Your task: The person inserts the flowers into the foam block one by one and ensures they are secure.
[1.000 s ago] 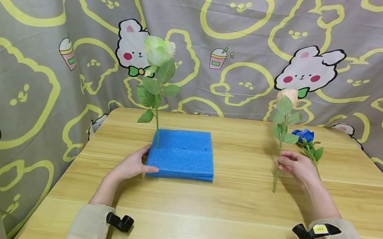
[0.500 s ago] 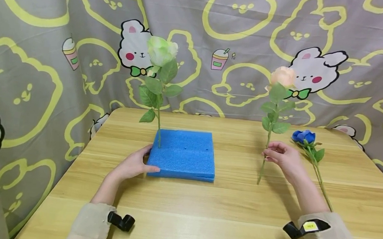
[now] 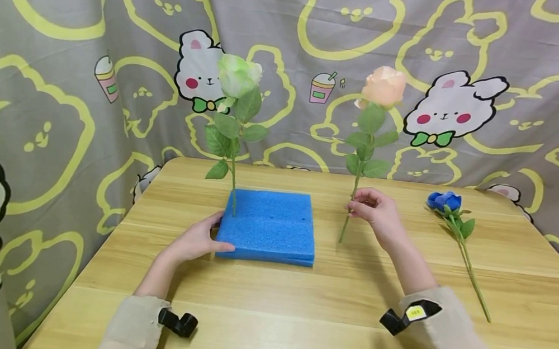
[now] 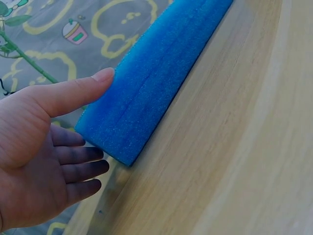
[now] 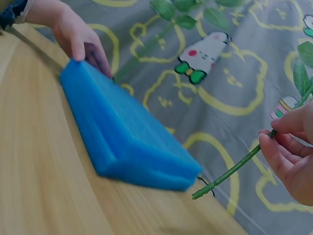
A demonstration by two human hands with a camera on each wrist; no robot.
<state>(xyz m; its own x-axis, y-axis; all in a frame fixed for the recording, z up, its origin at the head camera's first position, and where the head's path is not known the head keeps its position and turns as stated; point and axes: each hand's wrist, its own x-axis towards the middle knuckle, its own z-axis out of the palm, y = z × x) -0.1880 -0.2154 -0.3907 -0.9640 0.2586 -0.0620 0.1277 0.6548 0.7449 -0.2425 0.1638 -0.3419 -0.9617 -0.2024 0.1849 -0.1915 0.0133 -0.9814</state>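
Observation:
In the head view the left hand (image 3: 197,241) lies at the left end of a blue foam block (image 3: 273,236), its thumb against the front left corner. The left wrist view shows that hand (image 4: 54,147) with fairly straight fingers beside the foam (image 4: 142,93). A pale green-white rose (image 3: 238,78) stands upright in the block's left part; two small dark holes show to its right. The right hand (image 3: 376,215) pinches the stem of a peach rose (image 3: 384,87), right of the block. Its bare lower stem (image 5: 234,169) hangs below the fingers (image 5: 276,147).
A blue rose (image 3: 445,201) lies on the right of the wooden table (image 3: 265,319), stem towards the front. Behind the table hangs a grey patterned curtain (image 3: 284,23). Each sleeve bears a black wrist device.
The right hand has carried the peach rose leftwards and upwards, away from the blue rose and nearer the foam block. The left hand stays at the block.

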